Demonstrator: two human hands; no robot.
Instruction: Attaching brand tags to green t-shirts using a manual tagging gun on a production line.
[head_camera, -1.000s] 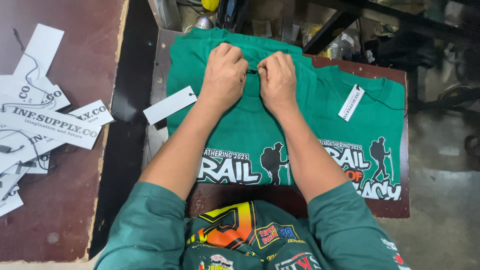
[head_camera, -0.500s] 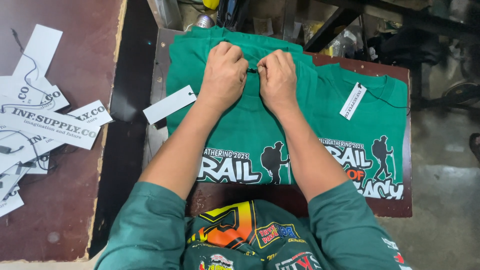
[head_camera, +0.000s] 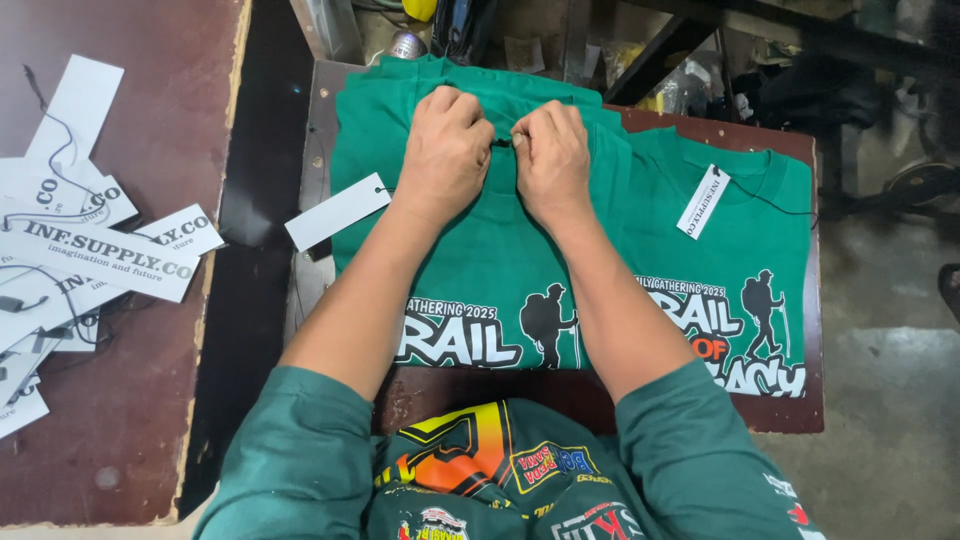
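Observation:
Two green printed T-shirts lie on a small wooden board (head_camera: 790, 410). My left hand (head_camera: 445, 150) and my right hand (head_camera: 550, 155) are both closed at the collar of the near green T-shirt (head_camera: 480, 270), pinching a thin dark tag string (head_camera: 503, 143) between them. A white paper tag (head_camera: 337, 211) on a string lies at that shirt's left edge. The second green T-shirt (head_camera: 740, 250) lies to the right, partly under the first, with a white hang tag (head_camera: 702, 201) near its collar.
A brown table (head_camera: 150, 380) on the left holds several loose white paper tags (head_camera: 95, 250) with strings. A dark gap separates it from the board. Cluttered metal parts and a dark frame (head_camera: 650, 60) stand beyond the board; grey floor (head_camera: 890, 420) is at right.

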